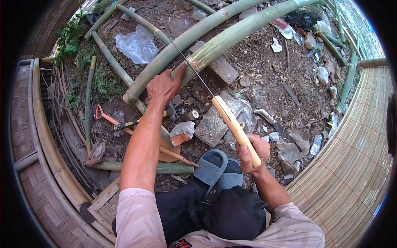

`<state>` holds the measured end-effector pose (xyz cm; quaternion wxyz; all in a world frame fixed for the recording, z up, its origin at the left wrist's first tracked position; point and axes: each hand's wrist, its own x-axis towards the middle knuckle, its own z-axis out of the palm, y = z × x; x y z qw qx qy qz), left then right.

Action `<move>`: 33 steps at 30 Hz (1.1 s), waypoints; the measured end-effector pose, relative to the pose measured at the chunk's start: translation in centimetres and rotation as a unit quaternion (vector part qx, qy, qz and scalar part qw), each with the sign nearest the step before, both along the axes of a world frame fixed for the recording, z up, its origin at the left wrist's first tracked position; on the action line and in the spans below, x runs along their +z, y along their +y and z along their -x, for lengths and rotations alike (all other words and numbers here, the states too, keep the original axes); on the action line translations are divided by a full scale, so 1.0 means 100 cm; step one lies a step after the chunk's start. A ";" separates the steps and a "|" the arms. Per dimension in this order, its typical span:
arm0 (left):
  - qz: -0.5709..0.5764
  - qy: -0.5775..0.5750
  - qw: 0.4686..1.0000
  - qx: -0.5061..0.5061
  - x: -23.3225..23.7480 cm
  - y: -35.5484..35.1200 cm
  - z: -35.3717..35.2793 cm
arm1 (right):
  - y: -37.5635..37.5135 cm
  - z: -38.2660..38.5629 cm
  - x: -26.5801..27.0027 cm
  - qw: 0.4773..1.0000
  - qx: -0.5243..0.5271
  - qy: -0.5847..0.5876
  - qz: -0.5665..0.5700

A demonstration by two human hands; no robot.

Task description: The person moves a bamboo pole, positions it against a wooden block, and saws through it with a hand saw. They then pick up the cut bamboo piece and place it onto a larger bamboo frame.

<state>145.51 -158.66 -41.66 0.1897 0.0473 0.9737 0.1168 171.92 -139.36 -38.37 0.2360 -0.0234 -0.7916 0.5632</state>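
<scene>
My right hand [253,153] is closed round the pale wooden handle of a hand saw [236,131]. The saw's thin blade runs up and left across a thick green bamboo pole [244,31], close to its near end. That end is in the grip of my left hand [164,86], whose thumb lies just left of the blade; its other fingers are partly hidden. Alongside, a second thick bamboo pole [155,66] slants up to the right. Under the sawn pole sits a grey block [223,71].
Around my sandals [211,167] lie a dusty slab [211,130], a knife with a pale handle [266,117], a yellow-and-black-handled tool [126,124] and an orange-handled tool [108,118]. Woven panels flank both sides, a bamboo-slat screen [347,144] on the right. Plastic litter [138,45] is scattered about.
</scene>
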 end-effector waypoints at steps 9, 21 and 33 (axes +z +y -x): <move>-0.020 0.006 1.000 -0.013 -0.008 -0.006 0.005 | 0.031 -0.066 0.009 0.999 0.029 -0.026 -0.025; -0.013 0.012 1.000 -0.015 -0.009 -0.008 -0.002 | 0.023 -0.010 0.007 0.994 0.009 -0.106 -0.026; -0.026 0.003 1.000 -0.015 -0.008 -0.007 0.008 | 0.018 0.036 0.000 0.997 0.022 -0.070 -0.008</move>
